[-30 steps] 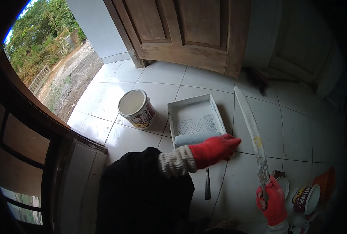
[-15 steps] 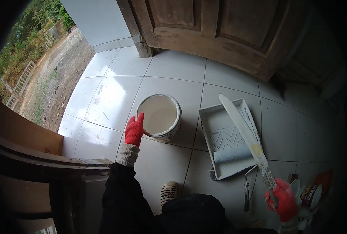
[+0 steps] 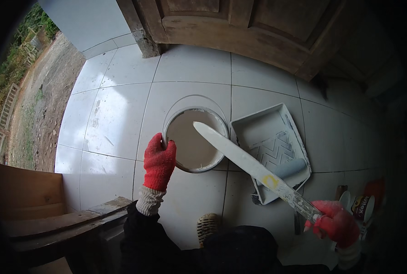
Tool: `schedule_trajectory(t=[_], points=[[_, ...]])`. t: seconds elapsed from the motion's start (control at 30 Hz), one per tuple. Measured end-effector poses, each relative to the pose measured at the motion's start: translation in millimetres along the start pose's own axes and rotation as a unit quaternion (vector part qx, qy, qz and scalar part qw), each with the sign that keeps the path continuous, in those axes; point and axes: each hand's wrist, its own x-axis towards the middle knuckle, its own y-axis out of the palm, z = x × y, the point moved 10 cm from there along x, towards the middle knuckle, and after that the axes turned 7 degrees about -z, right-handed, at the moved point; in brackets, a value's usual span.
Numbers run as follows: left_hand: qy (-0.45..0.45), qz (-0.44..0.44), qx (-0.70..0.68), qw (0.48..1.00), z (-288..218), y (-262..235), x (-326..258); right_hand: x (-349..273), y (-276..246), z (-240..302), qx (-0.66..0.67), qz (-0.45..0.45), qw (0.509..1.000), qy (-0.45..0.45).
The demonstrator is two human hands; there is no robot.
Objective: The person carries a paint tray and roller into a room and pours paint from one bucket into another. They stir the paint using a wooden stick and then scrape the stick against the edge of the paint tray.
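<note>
My left hand [image 3: 159,160], in a red glove, grips the left rim of a round bucket [image 3: 198,170] with fingers outside and thumb at the lip. Off-white paint [image 3: 183,141] lies inside it, and its thin wire handle [image 3: 178,98] arches at the far side. My right hand [image 3: 335,223], gloved in red too, is closed around the lower end of a long, flat, paint-coated stirring stick [image 3: 253,170]. The stick slants up and left, its rounded tip over the bucket's opening. Whether the bucket's base touches the floor is hidden.
Right of the bucket lies a paint tray [image 3: 254,127] with a roller [image 3: 291,168] in it, partly under the stick. Several containers [image 3: 362,208] stand at the far right. A wooden door [image 3: 253,39] is at the back; a dark wooden frame [image 3: 89,219] is at lower left.
The stick has swung left, its tip passing from above the tray to above the bucket. The bucket has shifted right toward the tray, and its rim looks larger, with my left hand still on it.
</note>
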Motion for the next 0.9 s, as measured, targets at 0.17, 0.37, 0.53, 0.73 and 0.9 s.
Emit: schedule_trajectory(t=[0.17, 0.37, 0.53, 0.73, 0.9], points=[[0.047, -0.016, -0.055, 0.997, -29, 6, -10, 21, 2, 42, -0.049, -0.017, 0.994, -0.096], [-0.009, -0.030, -0.081, 0.996, -14, 10, -11, 67, 0, 82, 0.105, -0.118, 0.966, -0.206], [-0.066, -0.055, -0.012, 0.996, 12, 5, -23, 115, 24, 129, 0.117, -0.123, 0.902, -0.397], [-0.161, -0.087, -0.086, 0.979, 46, 14, -45, 168, 101, 180, 0.127, -0.071, 0.893, -0.425], [-0.115, -0.149, -0.135, 0.973, 47, 18, -48, 212, 107, 219, 0.394, -0.081, 0.813, -0.421]])
